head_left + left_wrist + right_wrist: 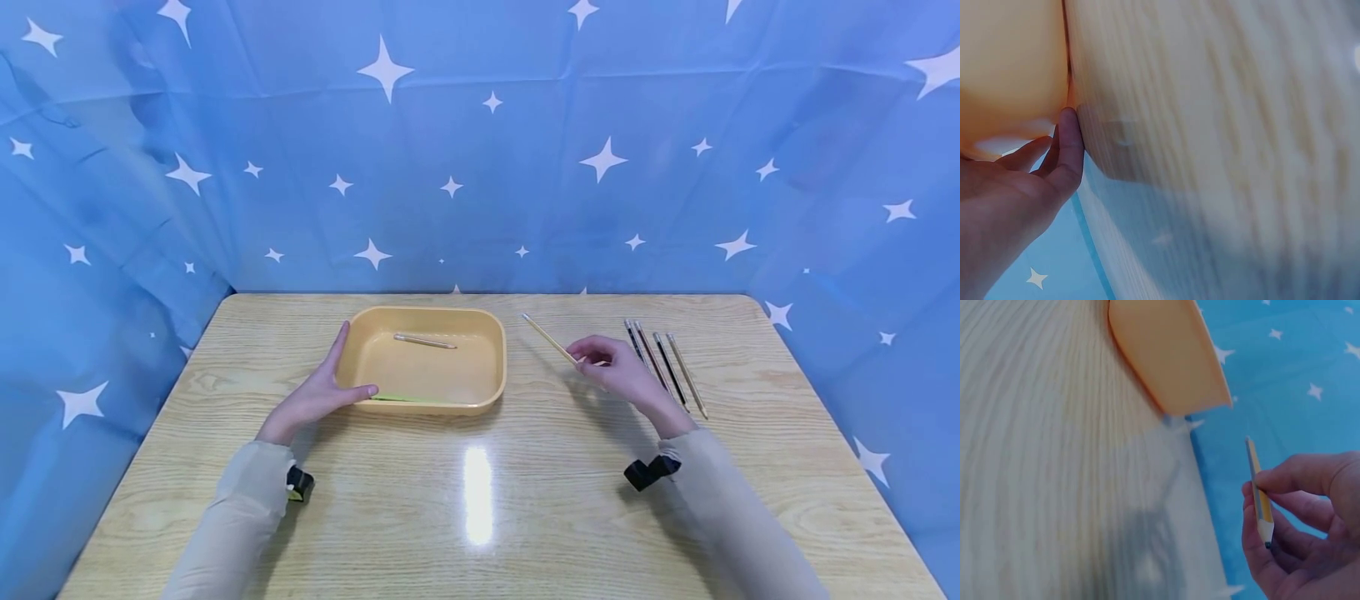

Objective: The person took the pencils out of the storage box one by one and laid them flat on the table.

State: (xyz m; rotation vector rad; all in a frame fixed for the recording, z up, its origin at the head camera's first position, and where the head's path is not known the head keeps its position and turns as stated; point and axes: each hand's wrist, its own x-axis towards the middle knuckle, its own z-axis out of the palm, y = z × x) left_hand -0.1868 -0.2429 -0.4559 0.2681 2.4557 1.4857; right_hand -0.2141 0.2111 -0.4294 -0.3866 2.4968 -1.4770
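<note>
A shallow tan-orange plastic tray point(495, 400) sits left of the table's middle. In it lie a light-coloured pencil point(425, 341) and a green stick-like item point(401, 398) along the front wall, partly hidden by the wall. My left hand point(322, 390) spans the tray's front left corner, fingers along the outer left side and thumb at the front rim. Fingertips point(1070, 128) touch the outer wall. To the right of the tray, my right hand point(611, 363) pinches a yellow pencil point(1256, 469) between thumb and fingers, above the table. Its dark tip points back toward the palm.
Several pencils point(660, 367) lie side by side on the wood-grain table point(375, 517), right of my right hand. A blue star-patterned curtain point(487, 167) hangs behind the table and at both sides. Black wrist-worn devices point(651, 472) sit at both cuffs.
</note>
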